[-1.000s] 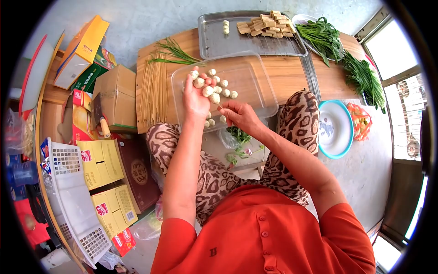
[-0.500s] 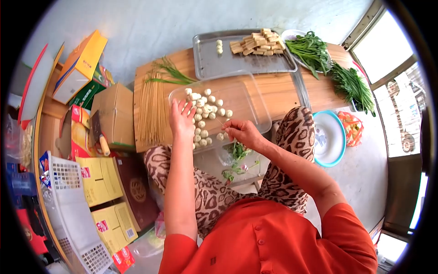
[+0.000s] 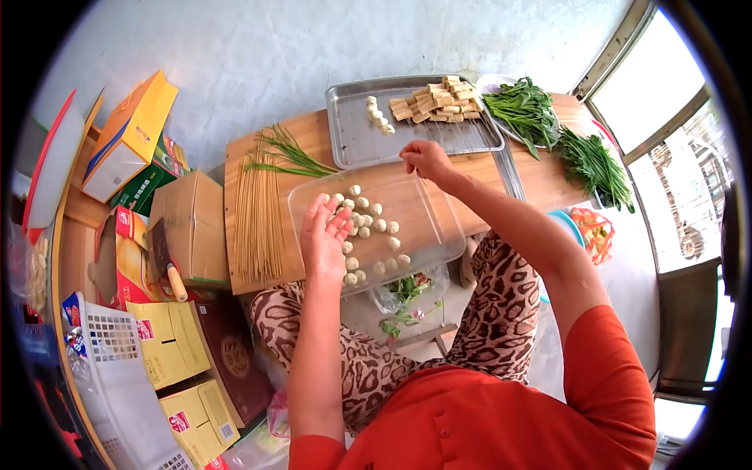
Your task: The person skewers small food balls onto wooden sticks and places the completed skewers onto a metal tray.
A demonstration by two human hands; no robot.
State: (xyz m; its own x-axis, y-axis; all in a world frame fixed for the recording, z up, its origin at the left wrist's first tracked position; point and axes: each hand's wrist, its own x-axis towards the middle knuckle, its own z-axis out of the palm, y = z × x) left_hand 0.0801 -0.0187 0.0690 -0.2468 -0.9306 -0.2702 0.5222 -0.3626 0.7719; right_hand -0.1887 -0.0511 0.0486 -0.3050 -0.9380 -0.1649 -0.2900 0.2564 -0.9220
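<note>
My left hand (image 3: 324, 241) is over the left side of a clear plastic tub (image 3: 429, 215), palm up with fingers loosely apart. Around it in the tub lie several pale round balls (image 3: 381, 225), partly hidden behind the fingers. My right hand (image 3: 428, 160) is closed in a pinch just below the front edge of a metal tray (image 3: 356, 145). A short row of pale balls (image 3: 381, 121) lines up toward its fingertips, as on a skewer; the thin stick itself is hard to make out.
Rolled yellowish pieces (image 3: 439, 102) are piled on the tray. Bamboo skewers (image 3: 258, 223) and green stalks (image 3: 294, 155) lie at left on the wooden table (image 3: 470, 184). Leafy greens (image 3: 521, 110) sit at right. Boxes (image 3: 192, 223) and a cleaver (image 3: 168, 262) stand at far left.
My right hand has moved up and away from the tub to the metal tray. More balls now show on the tray's left part. My left hand stays over the tub.
</note>
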